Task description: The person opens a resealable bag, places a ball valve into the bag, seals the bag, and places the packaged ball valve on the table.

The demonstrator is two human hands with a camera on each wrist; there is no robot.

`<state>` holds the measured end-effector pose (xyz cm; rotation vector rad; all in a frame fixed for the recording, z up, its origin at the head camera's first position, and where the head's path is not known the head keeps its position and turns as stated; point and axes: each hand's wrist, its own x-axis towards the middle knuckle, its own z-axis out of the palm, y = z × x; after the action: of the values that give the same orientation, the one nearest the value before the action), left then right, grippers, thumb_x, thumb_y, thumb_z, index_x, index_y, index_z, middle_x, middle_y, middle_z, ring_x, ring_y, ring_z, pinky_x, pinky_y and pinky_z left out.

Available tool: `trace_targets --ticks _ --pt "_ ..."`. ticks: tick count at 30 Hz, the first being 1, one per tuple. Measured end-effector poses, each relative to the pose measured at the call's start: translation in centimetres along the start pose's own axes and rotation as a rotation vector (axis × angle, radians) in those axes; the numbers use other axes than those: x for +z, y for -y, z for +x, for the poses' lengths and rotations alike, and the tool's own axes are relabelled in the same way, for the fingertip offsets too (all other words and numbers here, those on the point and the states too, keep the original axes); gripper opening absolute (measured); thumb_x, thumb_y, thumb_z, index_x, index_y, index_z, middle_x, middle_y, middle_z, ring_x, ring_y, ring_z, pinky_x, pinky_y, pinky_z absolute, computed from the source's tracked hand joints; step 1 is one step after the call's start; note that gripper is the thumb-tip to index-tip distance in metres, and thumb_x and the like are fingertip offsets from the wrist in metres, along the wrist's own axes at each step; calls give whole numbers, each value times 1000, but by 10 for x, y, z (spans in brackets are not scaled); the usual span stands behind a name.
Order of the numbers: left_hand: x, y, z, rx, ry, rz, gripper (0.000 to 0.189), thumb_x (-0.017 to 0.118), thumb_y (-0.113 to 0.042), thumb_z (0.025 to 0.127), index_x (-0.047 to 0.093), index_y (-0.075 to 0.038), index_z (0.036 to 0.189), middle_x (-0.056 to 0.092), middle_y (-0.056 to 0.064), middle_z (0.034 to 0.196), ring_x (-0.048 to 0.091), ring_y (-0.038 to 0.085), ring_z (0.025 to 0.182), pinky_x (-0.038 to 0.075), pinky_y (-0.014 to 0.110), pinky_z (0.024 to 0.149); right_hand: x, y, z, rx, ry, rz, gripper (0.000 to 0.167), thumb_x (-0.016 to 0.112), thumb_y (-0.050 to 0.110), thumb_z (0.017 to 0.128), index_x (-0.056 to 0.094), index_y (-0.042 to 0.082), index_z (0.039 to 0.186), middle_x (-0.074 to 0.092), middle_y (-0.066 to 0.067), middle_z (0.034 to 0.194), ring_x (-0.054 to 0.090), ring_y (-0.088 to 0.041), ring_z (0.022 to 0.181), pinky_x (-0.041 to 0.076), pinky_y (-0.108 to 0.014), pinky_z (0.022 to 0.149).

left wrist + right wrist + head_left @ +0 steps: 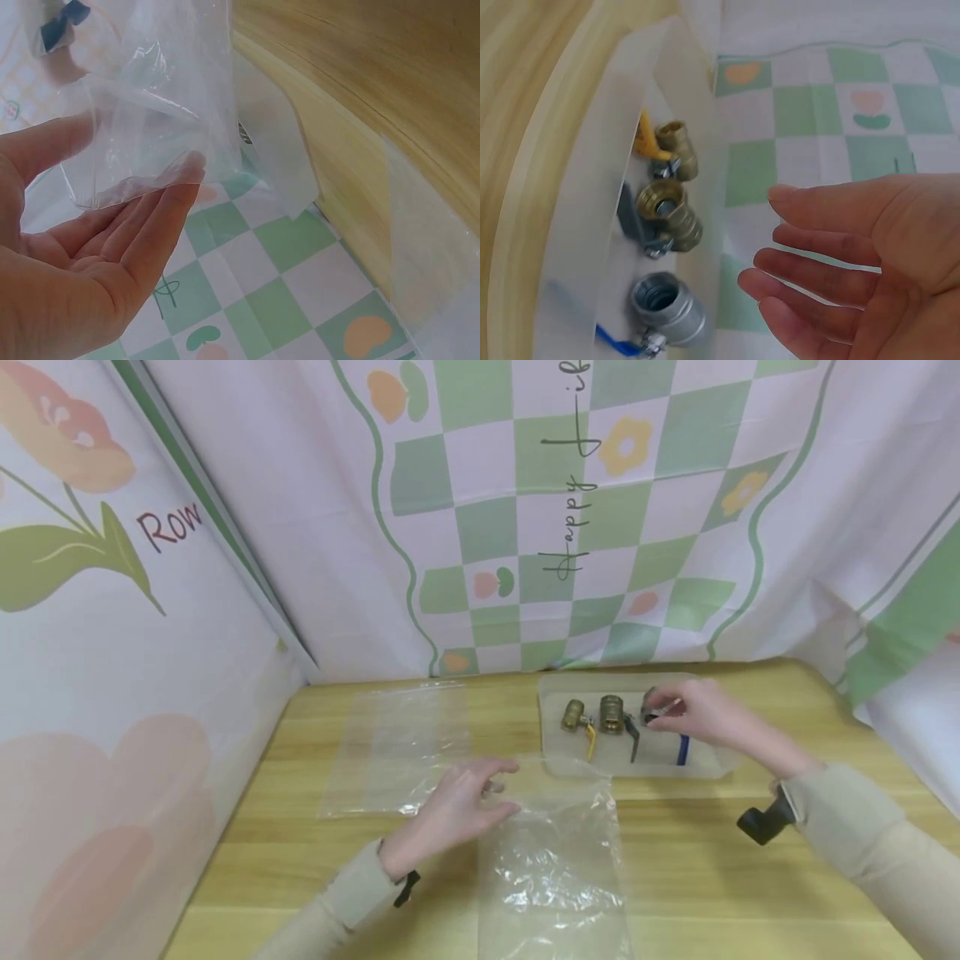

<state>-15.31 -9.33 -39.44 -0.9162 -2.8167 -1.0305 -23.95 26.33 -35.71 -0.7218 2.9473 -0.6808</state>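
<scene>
My left hand [459,806] is at the mouth of a clear plastic bag [551,877], its thumb and fingers spread apart. In the left wrist view the film of the bag lies across those fingers. Over the right part of a white tray [637,767] is my right hand [708,717], beside a silver ball valve [673,311] with a blue handle [683,750]. The right wrist view shows its fingers loosely bent and apart from the valve. Also in the tray lie a small brass valve [572,716] with a yellow handle and a larger brass valve [611,714] with a dark handle.
Another clear plastic bag [397,747] lies flat on the wooden table [690,877], left of the tray. A checked cloth [547,502] hangs directly behind the table, and a flowered panel [135,710] stands along the left side.
</scene>
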Motion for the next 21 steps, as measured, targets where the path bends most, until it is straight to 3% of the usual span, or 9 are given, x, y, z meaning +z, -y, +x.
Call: trace_targets --ticks 8,16,21 --pt "1 2 0 25 -6 3 51 79 -15 82 61 0 128 68 16 127 73 25 94 60 20 81 -2 -29 8 108 64 -17 43 74 20 87 63 -10 115 69 -30 109 69 -40 93 62 -48 79" --pt "0 3 -1 10 5 -21 52 79 -14 82 60 -1 129 66 16 129 74 26 95 60 19 81 -2 -48 18 190 87 -37 45 73 26 88 63 -8 115 70 -28 108 67 -40 94 58 -54 82" --pt "-1 4 -2 15 4 -27 52 79 -14 82 60 -2 129 66 16 129 74 26 95 60 17 80 -2 -58 21 255 137 -27 51 69 32 90 61 -10 118 67 -32 111 64 -46 98 56 -60 83"
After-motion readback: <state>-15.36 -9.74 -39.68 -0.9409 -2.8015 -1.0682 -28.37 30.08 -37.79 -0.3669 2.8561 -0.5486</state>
